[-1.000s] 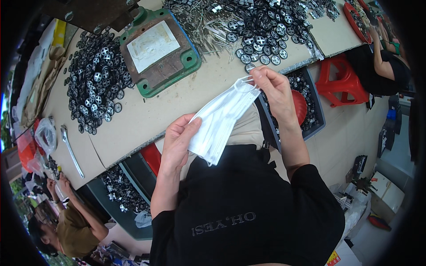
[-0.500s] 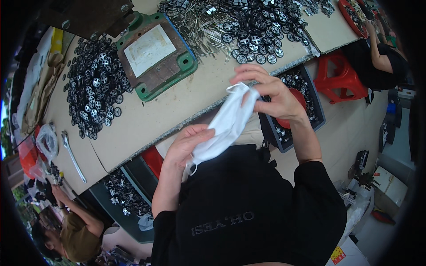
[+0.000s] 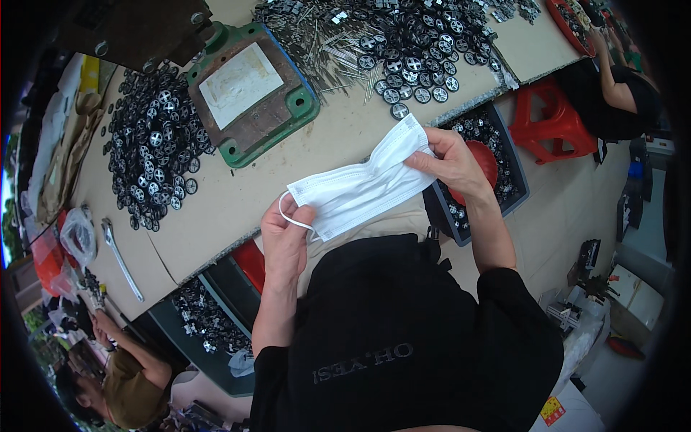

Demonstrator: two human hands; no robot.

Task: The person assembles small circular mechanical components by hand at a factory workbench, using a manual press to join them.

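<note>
A white pleated face mask [image 3: 363, 183] is stretched out between my two hands, above my lap at the table's near edge. My left hand [image 3: 286, 234] pinches its left end, thumb on top, with an ear loop hanging over the fingers. At the other end, my right hand [image 3: 453, 162] grips the mask with the thumb on its face and the fingers behind, partly hidden. Beyond the mask, a green machine base [image 3: 306, 108] with a pale plate [image 3: 241, 85] on it stands on the table.
Piles of small black wheels [image 3: 155, 144] and metal pins [image 3: 324, 61] lie on the table [image 3: 216, 209]. A wrench [image 3: 122, 259] rests at left. Beside my right arm sits a grey bin [image 3: 515, 165] of wheels, near a red stool [image 3: 543, 122]. Co-workers sit at both sides.
The mask has gone from folded and steeply slanted to spread open and flatter. My left hand has moved left and up, and my right hand has come down slightly.
</note>
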